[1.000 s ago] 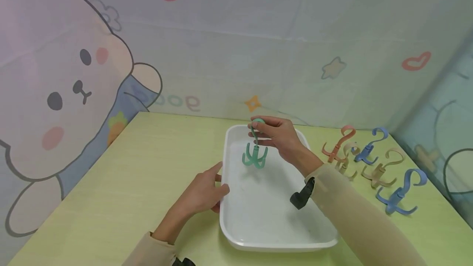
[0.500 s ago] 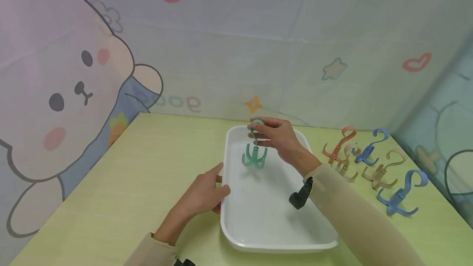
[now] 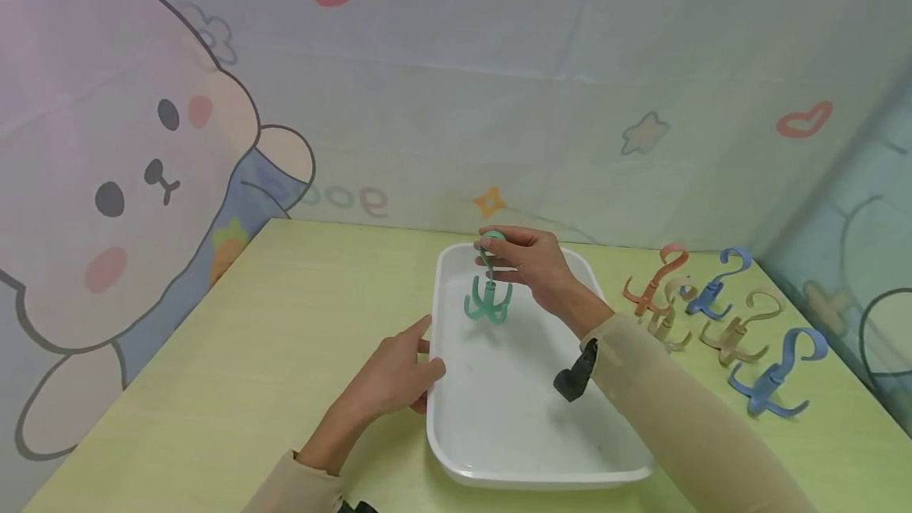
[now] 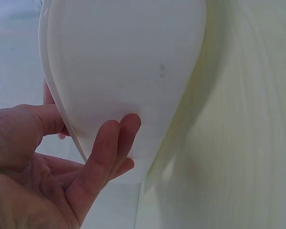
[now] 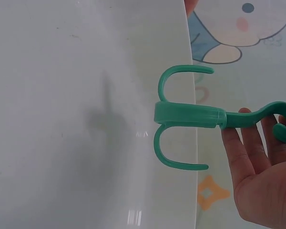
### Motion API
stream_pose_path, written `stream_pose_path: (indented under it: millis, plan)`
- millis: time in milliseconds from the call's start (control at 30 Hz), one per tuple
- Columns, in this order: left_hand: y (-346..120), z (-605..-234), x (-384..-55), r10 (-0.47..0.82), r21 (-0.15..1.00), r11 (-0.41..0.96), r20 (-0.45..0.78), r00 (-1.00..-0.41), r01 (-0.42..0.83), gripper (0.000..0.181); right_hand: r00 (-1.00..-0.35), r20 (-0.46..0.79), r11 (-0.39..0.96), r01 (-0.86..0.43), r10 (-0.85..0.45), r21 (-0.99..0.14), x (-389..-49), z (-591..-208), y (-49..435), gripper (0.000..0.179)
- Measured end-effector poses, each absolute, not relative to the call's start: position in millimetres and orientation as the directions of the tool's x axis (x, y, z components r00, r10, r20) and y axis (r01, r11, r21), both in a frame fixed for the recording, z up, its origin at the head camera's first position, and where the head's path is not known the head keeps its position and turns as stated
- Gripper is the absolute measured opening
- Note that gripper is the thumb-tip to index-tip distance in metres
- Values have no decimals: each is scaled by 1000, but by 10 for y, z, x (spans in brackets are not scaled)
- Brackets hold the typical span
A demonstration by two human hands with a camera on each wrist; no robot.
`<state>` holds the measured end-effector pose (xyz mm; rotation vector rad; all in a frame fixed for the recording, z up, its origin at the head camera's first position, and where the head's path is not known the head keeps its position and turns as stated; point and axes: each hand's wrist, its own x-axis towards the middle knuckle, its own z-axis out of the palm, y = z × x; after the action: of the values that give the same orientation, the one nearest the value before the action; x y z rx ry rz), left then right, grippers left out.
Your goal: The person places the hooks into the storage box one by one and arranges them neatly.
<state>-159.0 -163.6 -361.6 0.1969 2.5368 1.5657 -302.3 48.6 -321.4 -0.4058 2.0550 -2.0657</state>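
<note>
My right hand (image 3: 534,260) pinches a green multi-prong hook (image 3: 488,303) by its curved top. The hook hangs upright over the far part of a white tray (image 3: 527,418), prongs at the bottom and curling upward. In the right wrist view the green hook (image 5: 190,114) is seen side-on, with a shadow on the tray floor behind it. My left hand (image 3: 392,370) grips the tray's left wall, thumb over the rim. From the left wrist view, the left hand's fingers (image 4: 100,152) lie against the outside of the tray wall (image 4: 124,62).
Right of the tray, several similar hooks stand on the pale yellow-green table (image 3: 285,299): a red hook (image 3: 651,287), a blue hook (image 3: 708,295), a beige hook (image 3: 732,337) and a nearer blue hook (image 3: 765,386). A printed cloth (image 3: 456,101) rises along the table's back edge.
My right hand and the green hook have shifted very slightly to the left over the tray. The left hand keeps its hold on the tray's side.
</note>
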Motion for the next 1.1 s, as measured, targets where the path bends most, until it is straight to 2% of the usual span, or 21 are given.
stream_pose_path:
  millis: [633, 1100]
  plan:
    - [-1647, -3636, -1587, 182, 895, 447, -75, -980, 15, 71, -945, 32, 21, -41, -327, -999, -3100, -3276, 411, 38]
    - [-1644, -3625, -1590, 203, 893, 449, -58, -977, 40, 68, -945, 29, 43, -46, -327, -998, -3142, -3279, 367, 38]
